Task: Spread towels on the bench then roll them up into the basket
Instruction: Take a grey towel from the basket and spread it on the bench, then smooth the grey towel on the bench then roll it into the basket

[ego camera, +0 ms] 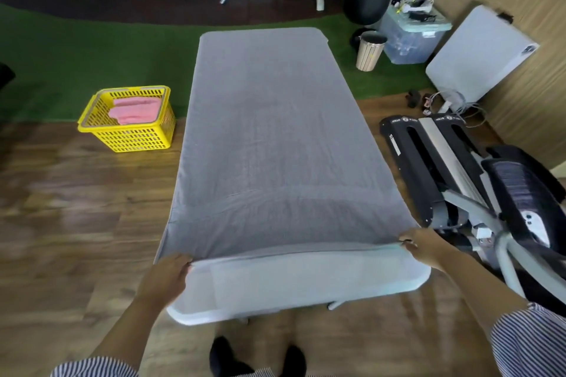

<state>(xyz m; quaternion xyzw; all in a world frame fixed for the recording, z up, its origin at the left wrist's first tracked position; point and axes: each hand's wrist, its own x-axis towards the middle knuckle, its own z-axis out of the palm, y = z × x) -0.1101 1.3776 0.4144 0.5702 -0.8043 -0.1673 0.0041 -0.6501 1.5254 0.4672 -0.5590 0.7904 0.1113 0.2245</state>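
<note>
Standing on the wooden floor (76, 208) at far left, beside the bench, is a yellow basket (131, 135) of slotted plastic that holds pink towels (136, 110) lying inside it. Next comes the left hand (167, 274), its fingers curled round the near left corner of the grey towel (275, 138) — a pinching grip at the hem. The grey towel lies flat along the white bench (294, 285), covering nearly its whole length and hanging slightly over both long sides; a bare strip of bench shows at the near end, between the two hands. The right hand (424, 246) pinches the near right corner of the same towel, fingers bent over the edge. Both forearms emerge from striped sleeves (526, 343), and two dark shoes (257, 361) show below the bench end. To the right stands a black exercise machine (453, 168); farther back — on the green turf (92, 55) — sit a slatted bin (369, 50) and a clear storage box (410, 37).
</note>
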